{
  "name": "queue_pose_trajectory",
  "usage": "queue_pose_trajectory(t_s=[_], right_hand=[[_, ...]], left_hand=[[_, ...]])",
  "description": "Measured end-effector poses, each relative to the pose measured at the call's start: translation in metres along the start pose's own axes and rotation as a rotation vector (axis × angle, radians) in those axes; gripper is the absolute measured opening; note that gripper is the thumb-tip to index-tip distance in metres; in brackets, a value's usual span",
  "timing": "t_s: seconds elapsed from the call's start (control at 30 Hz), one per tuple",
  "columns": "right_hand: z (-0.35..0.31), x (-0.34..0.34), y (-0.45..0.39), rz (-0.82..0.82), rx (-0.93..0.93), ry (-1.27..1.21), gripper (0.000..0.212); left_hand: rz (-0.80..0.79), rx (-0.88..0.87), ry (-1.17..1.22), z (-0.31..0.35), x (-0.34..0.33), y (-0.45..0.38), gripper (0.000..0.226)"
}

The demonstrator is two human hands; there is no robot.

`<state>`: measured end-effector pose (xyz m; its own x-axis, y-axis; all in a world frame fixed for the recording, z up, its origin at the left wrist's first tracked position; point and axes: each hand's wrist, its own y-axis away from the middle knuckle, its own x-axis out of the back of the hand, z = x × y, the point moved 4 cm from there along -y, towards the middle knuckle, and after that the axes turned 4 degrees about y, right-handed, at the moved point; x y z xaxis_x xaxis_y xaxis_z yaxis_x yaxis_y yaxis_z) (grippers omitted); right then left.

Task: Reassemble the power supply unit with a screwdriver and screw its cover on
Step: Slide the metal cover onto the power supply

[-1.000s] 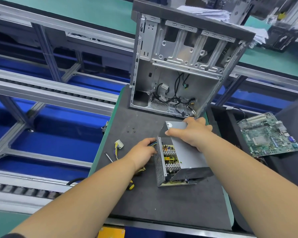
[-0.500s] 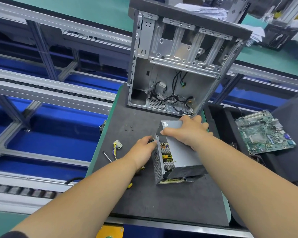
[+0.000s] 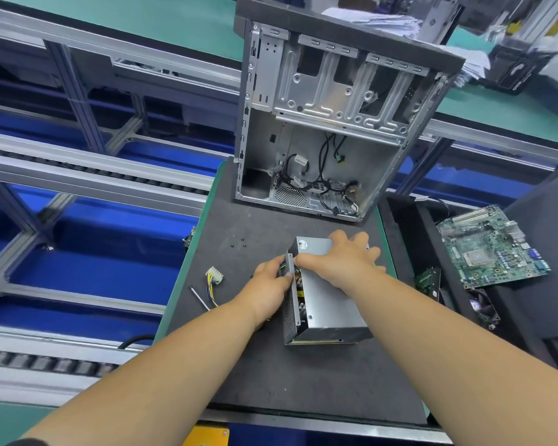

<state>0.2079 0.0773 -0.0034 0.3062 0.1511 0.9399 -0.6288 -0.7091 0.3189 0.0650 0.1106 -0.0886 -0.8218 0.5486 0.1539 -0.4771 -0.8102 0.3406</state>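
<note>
Left hand (image 3: 269, 286) hides the screwdriver (image 3: 199, 296) handle.

small round sticker on the power supply cover (image 3: 331, 297), print too small to read, no other legible text
</note>
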Motion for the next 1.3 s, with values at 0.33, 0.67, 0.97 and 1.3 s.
queue_pose_trajectory(t_s=[0.33,0.67,0.97,1.3], right_hand=[[-0.004,-0.002,-0.008,0.005,0.023,0.059,0.090],[-0.004,-0.008,-0.014,-0.048,0.070,0.188,0.093],[-0.022,-0.011,-0.031,0.154,0.300,0.272,0.067],[-0.018,-0.029,-0.046,0.244,0.363,0.335,0.052]], left_hand=[[0.027,0.008,0.057,-0.003,0.004,-0.001,0.073],[0.046,-0.032,-0.032,-0.001,0.006,-0.002,0.064],[-0.024,0.076,0.214,-0.011,0.012,-0.010,0.052],[-0.132,0.070,0.142,-0.020,0.007,-0.010,0.078]])
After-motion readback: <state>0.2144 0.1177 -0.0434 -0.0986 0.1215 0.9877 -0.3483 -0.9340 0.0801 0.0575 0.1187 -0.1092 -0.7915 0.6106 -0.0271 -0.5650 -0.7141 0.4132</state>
